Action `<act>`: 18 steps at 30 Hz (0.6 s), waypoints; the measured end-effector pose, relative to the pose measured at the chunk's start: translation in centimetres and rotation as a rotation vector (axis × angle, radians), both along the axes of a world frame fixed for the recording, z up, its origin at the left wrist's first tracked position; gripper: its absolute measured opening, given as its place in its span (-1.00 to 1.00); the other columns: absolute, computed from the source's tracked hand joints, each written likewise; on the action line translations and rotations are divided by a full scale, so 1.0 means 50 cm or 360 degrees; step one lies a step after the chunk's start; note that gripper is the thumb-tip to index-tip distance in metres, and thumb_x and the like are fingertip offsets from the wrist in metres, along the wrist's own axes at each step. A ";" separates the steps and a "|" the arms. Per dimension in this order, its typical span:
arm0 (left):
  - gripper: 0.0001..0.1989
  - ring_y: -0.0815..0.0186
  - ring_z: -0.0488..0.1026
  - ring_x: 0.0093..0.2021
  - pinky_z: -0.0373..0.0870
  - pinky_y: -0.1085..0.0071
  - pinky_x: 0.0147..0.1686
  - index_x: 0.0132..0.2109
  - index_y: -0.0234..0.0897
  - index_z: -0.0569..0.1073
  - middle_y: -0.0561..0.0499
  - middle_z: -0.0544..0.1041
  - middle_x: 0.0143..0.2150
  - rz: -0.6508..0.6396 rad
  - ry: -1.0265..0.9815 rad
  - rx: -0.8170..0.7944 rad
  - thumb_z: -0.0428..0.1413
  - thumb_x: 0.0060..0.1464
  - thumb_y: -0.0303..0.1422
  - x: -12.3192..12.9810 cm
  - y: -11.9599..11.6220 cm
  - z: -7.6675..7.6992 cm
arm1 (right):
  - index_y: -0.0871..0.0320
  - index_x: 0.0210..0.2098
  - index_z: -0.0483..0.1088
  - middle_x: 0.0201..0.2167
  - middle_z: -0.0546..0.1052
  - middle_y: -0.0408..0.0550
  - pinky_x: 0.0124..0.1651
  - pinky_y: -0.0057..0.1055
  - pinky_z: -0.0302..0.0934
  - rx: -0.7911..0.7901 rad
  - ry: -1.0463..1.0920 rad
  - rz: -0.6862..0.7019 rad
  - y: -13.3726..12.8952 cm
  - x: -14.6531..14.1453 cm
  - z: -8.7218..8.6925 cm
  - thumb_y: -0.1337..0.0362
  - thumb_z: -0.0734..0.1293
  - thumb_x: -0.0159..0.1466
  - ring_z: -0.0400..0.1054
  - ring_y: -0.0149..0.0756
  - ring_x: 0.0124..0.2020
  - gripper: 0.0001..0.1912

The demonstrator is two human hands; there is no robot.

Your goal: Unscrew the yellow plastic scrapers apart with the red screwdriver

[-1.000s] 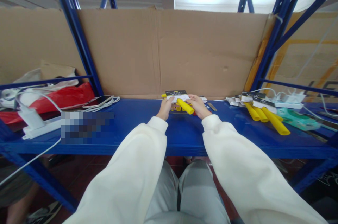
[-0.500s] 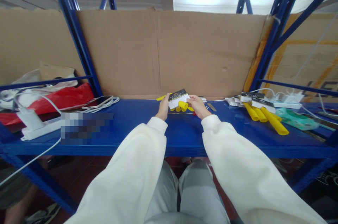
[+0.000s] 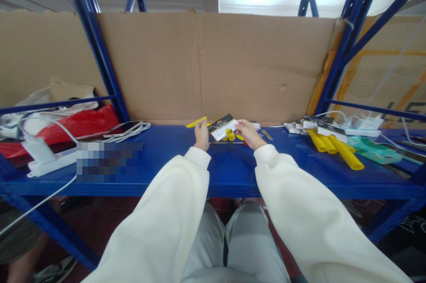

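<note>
My right hand [image 3: 249,133] pinches the right edge of a black-and-white printed card [image 3: 223,128], which tilts above the blue tabletop. Short yellow tubes [image 3: 229,133] show at the card's lower edge; whether they are fixed to it I cannot tell. To the left, my left hand [image 3: 201,134] is closed, its fingers curled, around a yellow strip-like piece [image 3: 196,122] that sticks out to the upper left. The fingers hide part of that piece. A thin dark item with a red end [image 3: 245,143] lies beneath the card, mostly covered.
Longer yellow tubes [image 3: 346,154] with black-and-white cards lie at the right, near a green plastic piece [image 3: 374,150] and a power strip. A phone [image 3: 123,128], cables and a red bag [image 3: 78,125] are at the left. A cardboard panel [image 3: 213,65] closes off the back.
My left hand has come off the card's left side and moved left, and the yellow piece has shifted left with it. The card has tilted in my right hand, which stays in place.
</note>
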State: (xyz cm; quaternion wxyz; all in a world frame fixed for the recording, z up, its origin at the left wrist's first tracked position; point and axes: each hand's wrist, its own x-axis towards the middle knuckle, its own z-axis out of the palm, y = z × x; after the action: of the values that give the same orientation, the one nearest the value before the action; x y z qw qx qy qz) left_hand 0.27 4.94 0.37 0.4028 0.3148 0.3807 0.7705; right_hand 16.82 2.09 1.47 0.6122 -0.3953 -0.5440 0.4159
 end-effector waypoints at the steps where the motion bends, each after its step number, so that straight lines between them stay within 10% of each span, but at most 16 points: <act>1: -0.93 0.43 0.40 -0.49 0.45 0.47 -0.35 -0.31 -0.28 0.42 0.13 0.41 -0.45 0.0016 -0.0015 -0.0021 0.17 0.14 -0.42 0.001 -0.002 0.003 | 0.13 -0.45 0.35 -0.56 0.45 -0.24 -0.37 -0.50 0.22 0.0012 0.0008 0.0010 0.000 0.000 0.000 0.42 0.39 0.12 0.25 -0.48 -0.54 -0.88; 18: -0.89 0.47 0.38 -0.56 0.36 0.58 -0.53 -0.31 -0.32 0.41 0.13 0.40 -0.52 -0.0051 -0.0318 -0.0210 0.10 0.10 -0.60 -0.012 -0.031 0.034 | 0.11 -0.43 0.38 -0.49 0.50 -0.21 -0.33 -0.46 0.28 0.0235 0.0239 0.0073 0.009 0.034 0.019 0.31 0.46 0.09 0.35 -0.42 -0.45 -0.84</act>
State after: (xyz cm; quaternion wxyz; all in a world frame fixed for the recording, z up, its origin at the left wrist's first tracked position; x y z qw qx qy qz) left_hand -0.31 3.39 2.06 0.4710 0.2153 0.3834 0.7647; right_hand 18.53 2.53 2.42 0.6691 -0.3042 -0.5347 0.4171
